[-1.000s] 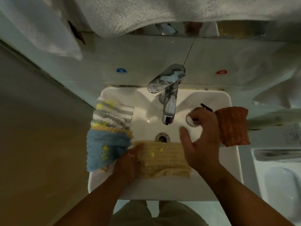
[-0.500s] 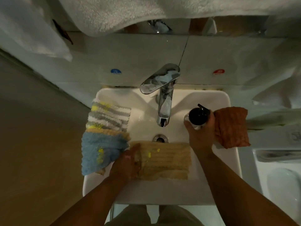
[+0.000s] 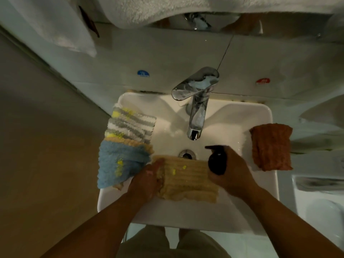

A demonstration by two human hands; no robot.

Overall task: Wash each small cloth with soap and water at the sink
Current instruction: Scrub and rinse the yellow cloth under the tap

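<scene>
A beige ribbed cloth (image 3: 188,180) with small yellow spots lies in the white sink (image 3: 186,218) near the front. My left hand (image 3: 144,183) grips its left edge. My right hand (image 3: 232,174) holds a black pump soap bottle (image 3: 217,161) at the cloth's right edge, nozzle pointing left. A blue cloth (image 3: 119,164) and a grey, white and yellow striped cloth (image 3: 130,125) drape over the sink's left rim. An orange-brown cloth (image 3: 271,146) hangs on the right rim. No water runs from the chrome tap (image 3: 195,110).
The drain (image 3: 187,154) sits just behind the beige cloth. White towels (image 3: 158,10) hang above, over the wall behind the sink. Blue (image 3: 143,73) and red (image 3: 262,81) stickers mark the wall. A second white fixture (image 3: 320,202) stands to the right.
My right hand took the black soap bottle from the sink's right rim and brought it down and left to the beige cloth. My left hand stayed on the cloth.
</scene>
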